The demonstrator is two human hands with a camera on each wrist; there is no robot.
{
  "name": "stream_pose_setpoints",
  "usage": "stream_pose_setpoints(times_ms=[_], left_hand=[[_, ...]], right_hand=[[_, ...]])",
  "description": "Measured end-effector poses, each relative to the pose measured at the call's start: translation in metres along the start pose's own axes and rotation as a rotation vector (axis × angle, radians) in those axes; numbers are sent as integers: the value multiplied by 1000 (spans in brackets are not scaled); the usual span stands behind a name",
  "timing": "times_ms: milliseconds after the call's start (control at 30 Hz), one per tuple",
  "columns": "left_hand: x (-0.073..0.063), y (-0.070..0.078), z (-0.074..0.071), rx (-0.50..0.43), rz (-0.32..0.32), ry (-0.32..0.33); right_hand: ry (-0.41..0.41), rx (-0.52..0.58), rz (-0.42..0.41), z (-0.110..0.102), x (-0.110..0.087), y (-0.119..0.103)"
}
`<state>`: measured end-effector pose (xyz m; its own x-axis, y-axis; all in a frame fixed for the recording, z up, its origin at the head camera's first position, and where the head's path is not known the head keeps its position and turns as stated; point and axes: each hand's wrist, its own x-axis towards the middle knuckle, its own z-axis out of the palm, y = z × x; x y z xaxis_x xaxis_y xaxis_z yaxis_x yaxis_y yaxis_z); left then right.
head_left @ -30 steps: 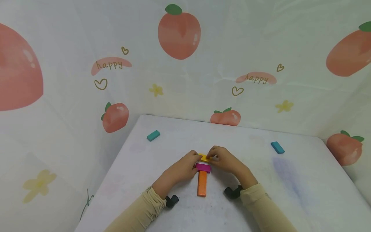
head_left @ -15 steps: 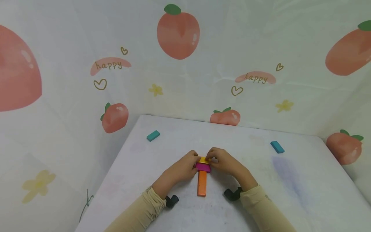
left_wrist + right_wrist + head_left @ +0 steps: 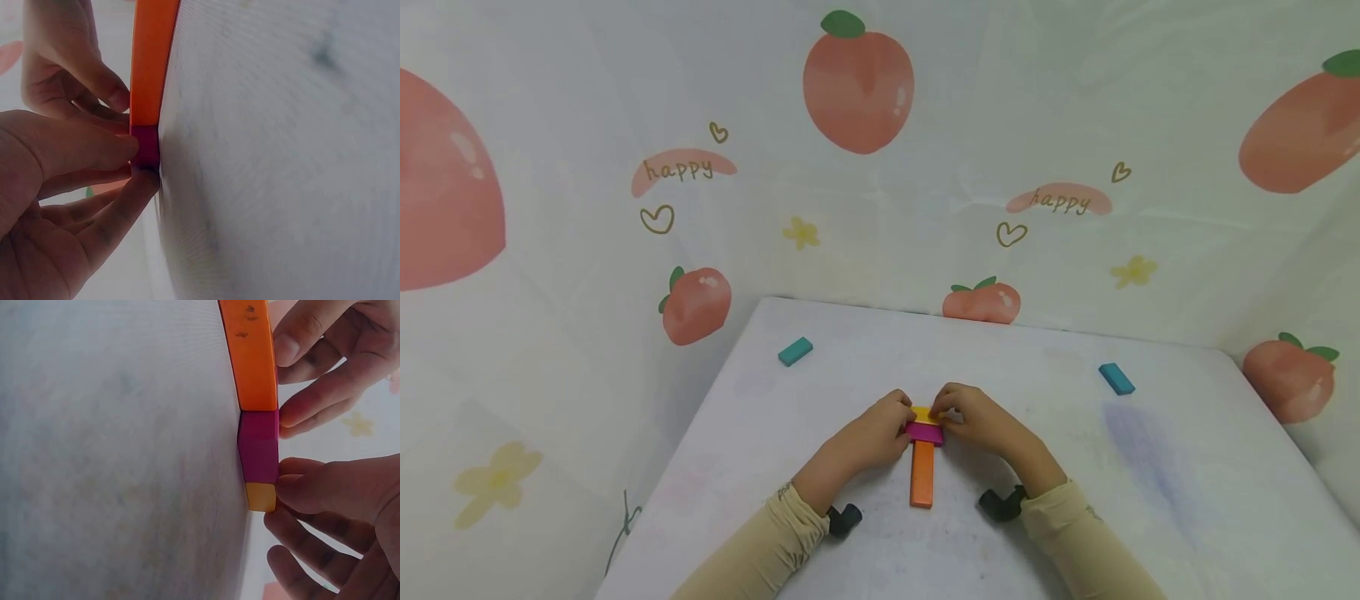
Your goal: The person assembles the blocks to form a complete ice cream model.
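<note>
Yellow block [image 3: 922,415], prob. light, stiff & a bit slippery, is pinched by L hand [image 3: 872,435] & R hand [image 3: 976,417]; best held at ends.

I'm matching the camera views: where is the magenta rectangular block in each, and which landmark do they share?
Head: the magenta rectangular block is just right of centre, in the lower half.
Left wrist: magenta block, left of centre, about mid-height.
Right wrist: magenta block, right of centre, about mid-height.
Shared landmark: the long orange rectangular block, adjoining the magenta one in all three.
</note>
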<state>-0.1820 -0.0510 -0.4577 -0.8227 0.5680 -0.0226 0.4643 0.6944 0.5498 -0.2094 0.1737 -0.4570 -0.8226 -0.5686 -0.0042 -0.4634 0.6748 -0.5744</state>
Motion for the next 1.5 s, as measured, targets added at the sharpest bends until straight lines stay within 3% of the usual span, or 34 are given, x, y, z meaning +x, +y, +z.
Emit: stream_pose_setpoints(times_ms=[433,633,1000,1267,1500], left_hand=[[0,1,0,6,2,3],[1,2,0,1,-25,-6],[2,0,2,8,-30,-15],[1,0,2,10,-21,-9],[0,1,1,11,-26,-10]], right_hand=[[-8,2,19,-1,0,-4],[33,-1,48,-7,-5,-2],[161,-36,172,-34,-21,23],[293,-60,172,-48,-37,50],[326,-83,213,-56,-52,70]])
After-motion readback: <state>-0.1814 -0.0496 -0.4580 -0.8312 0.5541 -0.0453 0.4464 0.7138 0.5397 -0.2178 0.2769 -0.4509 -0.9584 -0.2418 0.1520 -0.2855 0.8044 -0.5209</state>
